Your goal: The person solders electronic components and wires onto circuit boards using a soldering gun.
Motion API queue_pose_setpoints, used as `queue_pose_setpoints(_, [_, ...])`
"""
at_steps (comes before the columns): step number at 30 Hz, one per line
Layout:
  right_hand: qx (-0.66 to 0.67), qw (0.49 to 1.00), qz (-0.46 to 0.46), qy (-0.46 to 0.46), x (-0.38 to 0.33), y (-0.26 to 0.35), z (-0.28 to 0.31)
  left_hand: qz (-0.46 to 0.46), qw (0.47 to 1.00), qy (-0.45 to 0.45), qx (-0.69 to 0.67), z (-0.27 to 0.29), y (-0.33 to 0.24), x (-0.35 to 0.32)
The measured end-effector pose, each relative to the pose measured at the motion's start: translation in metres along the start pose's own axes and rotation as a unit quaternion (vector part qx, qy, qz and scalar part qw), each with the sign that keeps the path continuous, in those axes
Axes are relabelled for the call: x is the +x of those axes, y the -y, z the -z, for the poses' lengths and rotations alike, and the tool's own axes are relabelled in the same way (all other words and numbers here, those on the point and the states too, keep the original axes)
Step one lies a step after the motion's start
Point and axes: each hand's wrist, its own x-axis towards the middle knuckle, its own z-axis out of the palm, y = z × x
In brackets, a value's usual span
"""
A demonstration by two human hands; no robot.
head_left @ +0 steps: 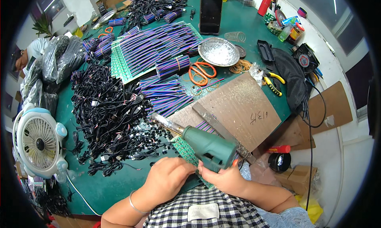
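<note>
A green gun-shaped tool with a metal tip, like a soldering gun (208, 145), points up and left over a strip of small green circuit boards (185, 150). My right hand (227, 181) is closed round the tool's rear, its thumb by the boards. Beside it, my left hand (166, 178) has its fingers pinched together at the edge of the strip; what they hold is hidden. Small loose connectors (147, 133) and a heap of black cables (107, 113) lie just beyond my left hand. Past the tool's tip are cut purple, blue and black wires (164, 97).
A brown wooden board (246, 103) bears a metal bar (216, 124). Farther off are orange-handled scissors (202, 75), a metal dish (219, 52), yellow-black pliers (274, 85), an upright phone (210, 13) and wired panels (147, 49). A white fan (39, 142) stands left.
</note>
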Motion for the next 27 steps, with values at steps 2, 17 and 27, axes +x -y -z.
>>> queue_pose_setpoints(2, [-0.251,0.952,0.164,-0.063,0.001,-0.001,-0.001,-0.064,0.979,0.046,0.186,0.006,-0.010,-0.002])
queue_pose_setpoints(17, [-0.191,0.976,0.096,-0.039,-0.010,0.006,0.003,0.062,0.998,-0.009,0.023,-0.005,-0.008,-0.003])
queue_pose_setpoints(27, [-0.042,0.998,0.009,-0.053,-0.009,0.012,-0.003,0.162,0.982,0.019,-0.091,-0.010,-0.010,-0.002])
